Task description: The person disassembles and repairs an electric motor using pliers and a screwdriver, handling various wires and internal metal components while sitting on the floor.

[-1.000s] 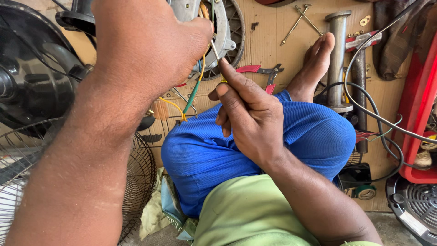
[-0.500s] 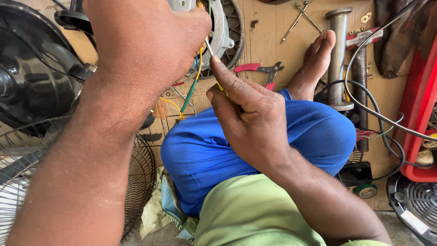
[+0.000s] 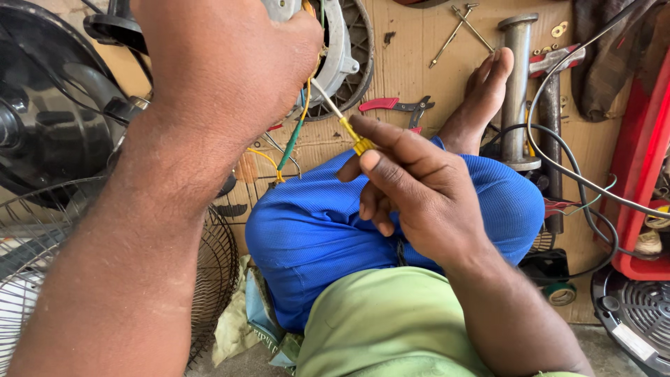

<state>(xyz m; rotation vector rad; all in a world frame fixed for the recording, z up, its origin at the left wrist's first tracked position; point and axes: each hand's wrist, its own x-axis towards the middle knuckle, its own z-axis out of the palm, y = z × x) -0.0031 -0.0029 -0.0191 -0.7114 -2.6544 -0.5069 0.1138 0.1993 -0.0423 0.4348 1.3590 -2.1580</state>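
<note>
My left hand (image 3: 223, 63) grips the fan motor housing (image 3: 335, 42); my right hand (image 3: 419, 188) pinches a yellow-handled screwdriver (image 3: 345, 126), tip inside. Wires (image 3: 296, 132) hang loose; work unfinished.

- The left hand (image 3: 223, 63) grips a grey metal fan motor housing (image 3: 335, 49).
- The right hand (image 3: 412, 188) pinches a yellow-handled thin screwdriver (image 3: 345, 126), tip at the housing.
- Red-handled pliers (image 3: 394, 106) lie on the cardboard-covered floor (image 3: 412, 56).
</note>
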